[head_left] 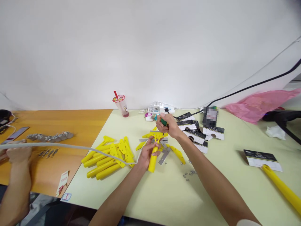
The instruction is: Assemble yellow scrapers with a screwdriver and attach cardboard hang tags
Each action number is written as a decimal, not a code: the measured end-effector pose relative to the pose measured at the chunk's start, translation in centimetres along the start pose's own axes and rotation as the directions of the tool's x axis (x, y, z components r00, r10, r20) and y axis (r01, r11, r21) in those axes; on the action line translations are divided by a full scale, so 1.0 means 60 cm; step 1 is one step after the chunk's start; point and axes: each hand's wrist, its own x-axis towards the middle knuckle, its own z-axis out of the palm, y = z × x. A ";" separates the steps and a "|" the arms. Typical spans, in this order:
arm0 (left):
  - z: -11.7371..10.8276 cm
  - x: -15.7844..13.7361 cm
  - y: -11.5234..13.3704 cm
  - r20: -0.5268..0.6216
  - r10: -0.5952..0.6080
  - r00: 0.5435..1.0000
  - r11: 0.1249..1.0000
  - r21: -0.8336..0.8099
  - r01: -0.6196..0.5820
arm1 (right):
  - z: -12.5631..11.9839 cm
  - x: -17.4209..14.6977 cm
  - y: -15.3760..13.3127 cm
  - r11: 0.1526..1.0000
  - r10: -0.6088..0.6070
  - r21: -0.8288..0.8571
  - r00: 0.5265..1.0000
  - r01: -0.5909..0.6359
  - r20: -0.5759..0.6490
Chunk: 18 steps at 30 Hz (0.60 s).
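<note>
At the far left, on the orange table [70, 121], a co-worker's hand [16, 154] rests near a row of round metal pieces [50, 136], and a white cable [70, 147] runs from there across to my side. On the pale green table [164, 194] left of my hands lies a pile of yellow handles [109, 157], fanned toward me. My left hand [147, 153] is wrapped around the yellow scraper [154, 150], gripping its handle with the flat head pointing away from me, near the middle of the table. Just right of it and slightly farther off, my right hand [168, 125] is clenched on a green-handled screwdriver [164, 121], its tip pointed down at the scraper's head. A loose metal blade [164, 156] lies just beside the scraper, and small screws [190, 173] are scattered nearer to me on the right. Beyond my hands stand a drink cup [121, 105] and a white power strip [161, 109]. Black-and-white packaging cards [197, 133] are stacked to the right, and another yellow handle [282, 186] lies at the near right edge.
</note>
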 end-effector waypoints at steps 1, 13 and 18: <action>0.000 0.000 0.000 -0.003 0.002 1.000 1.000 -0.008 -0.002 | -0.001 0.000 0.002 0.999 -0.014 -0.035 1.000 0.015 0.026; -0.016 0.008 0.000 0.005 0.051 0.999 0.998 -0.026 -0.051 | -0.022 -0.014 -0.087 0.855 0.049 -0.515 0.979 0.062 0.200; -0.014 0.005 -0.001 0.005 0.063 0.998 0.998 -0.007 -0.063 | -0.034 -0.027 -0.107 0.861 0.116 -0.509 0.983 -0.028 0.143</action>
